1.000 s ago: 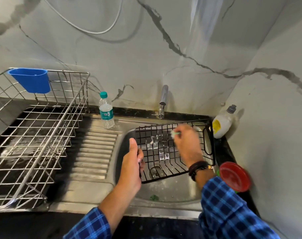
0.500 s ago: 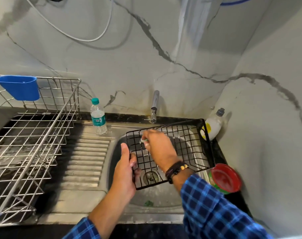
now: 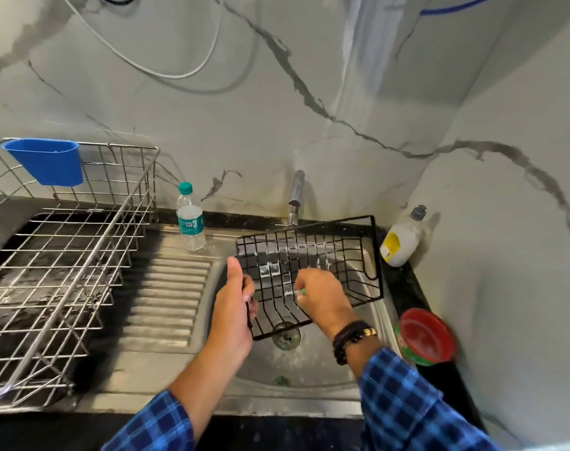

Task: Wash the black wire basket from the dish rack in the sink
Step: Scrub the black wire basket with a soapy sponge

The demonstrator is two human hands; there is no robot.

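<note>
Currently the black wire basket (image 3: 335,255) is held tilted above the bowl of the sink (image 3: 309,375). Its far edge is raised toward the back of the sink, and its near edge hangs low over the drain (image 3: 286,335) in the sink floor. White foam clings to several grid cells of the basket.

Left hand (image 3: 234,307): positioned at the sink's left edge. Its fingers are curled round the basket's left end wire and the thumb points upward along the outside.

Right hand (image 3: 322,297): positioned over the middle of the sink. Its fingers are curled round a small scrubber (image 3: 300,291), of which only a pale and green tip shows. The scrubber is pressed against the basket's grid. A dark beaded bracelet (image 3: 351,336) sits on this wrist. Both forearms wear blue checked sleeves.

Items around the sink:
- Tap (image 3: 296,196): at the back of the sink, just behind the basket's raised edge.
- Ribbed drainboard (image 3: 166,297): adjoining the sink on its left.
- Water bottle (image 3: 190,219): upright with a green cap, at the back left of the sink.
- Steel dish rack (image 3: 65,271): well left of the sink, with a blue cup (image 3: 46,161) hooked on its back rail.
- Soap bottle (image 3: 402,240): at the sink's back right corner, leaning toward the wall.
- Red-lidded container (image 3: 425,336): just right of the sink.
</note>
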